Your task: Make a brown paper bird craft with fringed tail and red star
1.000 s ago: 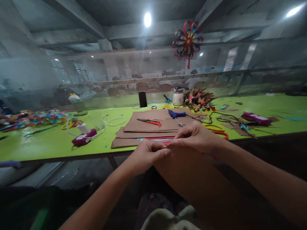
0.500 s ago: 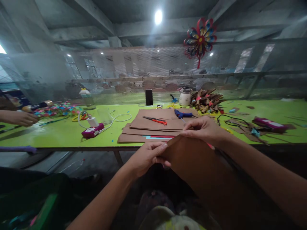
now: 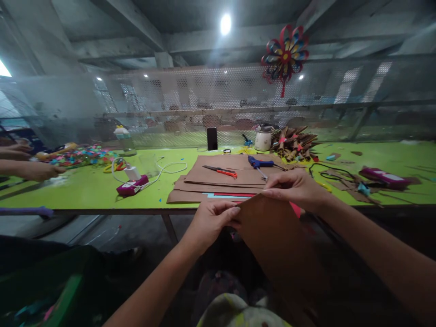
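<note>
A sheet of brown cardboard [image 3: 277, 240] hangs from both my hands, in front of the table edge and over my lap. My left hand [image 3: 213, 222] pinches its upper left corner between thumb and fingers. Further along the top edge, my right hand [image 3: 294, 188] grips it between thumb and forefinger. Something red [image 3: 295, 209] shows behind the sheet, under my right hand. Just beyond lies a stack of brown cardboard sheets [image 3: 190, 184], with red-handled scissors [image 3: 221, 171] and a blue glue gun [image 3: 260, 162] on top.
On the green table [image 3: 88, 188] stand a purple power strip [image 3: 132, 186] with a white charger, a phone [image 3: 211, 138] and a white jug [image 3: 263, 137]. Rolled cardboard pieces [image 3: 294, 143] and another purple strip [image 3: 384, 177] are at right. A co-worker's hands [image 3: 37, 170] reach in at left.
The cardboard sheet's top edge and my right hand have shifted slightly right, and the sheet hangs more steeply. More of the red thing shows. The co-worker's hands have moved further in.
</note>
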{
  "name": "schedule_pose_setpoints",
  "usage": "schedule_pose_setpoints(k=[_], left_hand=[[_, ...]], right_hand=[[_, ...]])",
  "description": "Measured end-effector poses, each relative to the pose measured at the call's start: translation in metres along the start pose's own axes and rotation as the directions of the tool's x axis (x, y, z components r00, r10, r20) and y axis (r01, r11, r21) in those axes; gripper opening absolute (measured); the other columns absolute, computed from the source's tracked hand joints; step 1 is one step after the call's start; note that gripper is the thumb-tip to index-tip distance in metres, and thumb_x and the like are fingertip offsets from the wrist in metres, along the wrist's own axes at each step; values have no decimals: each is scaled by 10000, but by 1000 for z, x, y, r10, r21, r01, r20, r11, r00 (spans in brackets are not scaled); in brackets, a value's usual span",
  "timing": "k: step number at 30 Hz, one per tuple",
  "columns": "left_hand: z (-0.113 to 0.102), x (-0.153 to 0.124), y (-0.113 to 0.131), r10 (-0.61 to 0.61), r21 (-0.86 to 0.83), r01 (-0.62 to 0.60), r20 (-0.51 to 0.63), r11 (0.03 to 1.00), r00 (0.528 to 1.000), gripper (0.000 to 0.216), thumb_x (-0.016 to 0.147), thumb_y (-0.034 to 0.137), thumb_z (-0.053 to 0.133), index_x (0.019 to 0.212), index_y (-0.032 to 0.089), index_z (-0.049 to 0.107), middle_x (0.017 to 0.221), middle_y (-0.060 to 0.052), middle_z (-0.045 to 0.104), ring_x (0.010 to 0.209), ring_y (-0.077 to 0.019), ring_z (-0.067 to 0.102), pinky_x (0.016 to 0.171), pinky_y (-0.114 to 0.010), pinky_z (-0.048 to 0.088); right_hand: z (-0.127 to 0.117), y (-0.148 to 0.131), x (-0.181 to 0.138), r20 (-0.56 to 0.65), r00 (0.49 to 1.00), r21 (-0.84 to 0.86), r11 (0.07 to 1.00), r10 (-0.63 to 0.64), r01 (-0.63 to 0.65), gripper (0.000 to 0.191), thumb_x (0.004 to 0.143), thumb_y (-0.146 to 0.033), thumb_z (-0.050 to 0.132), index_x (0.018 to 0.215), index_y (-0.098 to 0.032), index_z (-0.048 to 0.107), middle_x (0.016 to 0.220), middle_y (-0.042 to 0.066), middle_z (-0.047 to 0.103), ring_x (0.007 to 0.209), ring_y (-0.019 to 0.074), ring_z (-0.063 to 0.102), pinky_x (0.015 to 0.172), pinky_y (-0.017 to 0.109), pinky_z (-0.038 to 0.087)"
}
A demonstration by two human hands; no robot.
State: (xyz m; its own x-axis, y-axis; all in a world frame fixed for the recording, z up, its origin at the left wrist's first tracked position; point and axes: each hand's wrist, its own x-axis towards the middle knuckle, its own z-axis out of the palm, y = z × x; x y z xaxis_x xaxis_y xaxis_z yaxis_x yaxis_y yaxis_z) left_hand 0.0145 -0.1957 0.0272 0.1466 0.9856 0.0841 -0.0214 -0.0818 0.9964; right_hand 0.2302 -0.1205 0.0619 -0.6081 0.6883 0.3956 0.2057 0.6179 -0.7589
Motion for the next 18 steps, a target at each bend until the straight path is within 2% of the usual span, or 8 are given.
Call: schedule_pose_setpoints(k=[3,5,9,12,14,18], left_hand=[[-1,-4,7,59,132,-56,-16,990,998,204,756,266,626,883,126,702,813,-40,694,675,-138,615,670,-276,534],[-1,-9,12,153,279,-141,-24,950,988,214,774,268,603,920,147,701,832,-45,705,719,-163,630,688,-286,529],[2,-24,24,390,591,-322,14,739,921,204,806,236,563,954,188,695,871,-41,713,792,-174,639,738,-267,495],[2,-33,34,505,702,-399,64,590,861,194,818,188,537,937,201,690,854,-24,714,763,-150,641,722,-233,478],[1,-37,42,522,729,-425,110,537,846,184,818,182,537,931,202,682,842,-14,710,747,-137,637,707,-217,471],[-1,-41,59,441,786,-422,215,451,871,164,825,224,538,914,216,675,862,-10,698,807,-157,608,730,-252,450]], right_hand=[[-3,-10,-3,9,997,-74,994,-75,76,233,769,-348,616,705,-129,660,634,23,578,593,112,489,509,220,365],[-5,-20,-4,64,988,-156,976,-144,152,211,793,-328,593,760,-137,678,665,34,603,621,122,512,543,226,386],[-7,-38,-5,199,927,-309,877,-317,367,193,827,-269,556,839,-142,701,629,25,581,562,98,485,517,214,352],[-7,-48,-5,254,894,-361,822,-369,441,188,845,-238,531,851,-148,697,624,14,563,551,82,468,514,199,333],[-5,-52,-7,260,885,-361,812,-385,459,185,852,-231,526,827,-151,690,639,12,560,563,77,471,529,192,339],[-1,-57,-16,213,871,-396,775,-444,492,194,861,-218,515,767,-151,672,637,10,518,556,80,449,518,205,315]])
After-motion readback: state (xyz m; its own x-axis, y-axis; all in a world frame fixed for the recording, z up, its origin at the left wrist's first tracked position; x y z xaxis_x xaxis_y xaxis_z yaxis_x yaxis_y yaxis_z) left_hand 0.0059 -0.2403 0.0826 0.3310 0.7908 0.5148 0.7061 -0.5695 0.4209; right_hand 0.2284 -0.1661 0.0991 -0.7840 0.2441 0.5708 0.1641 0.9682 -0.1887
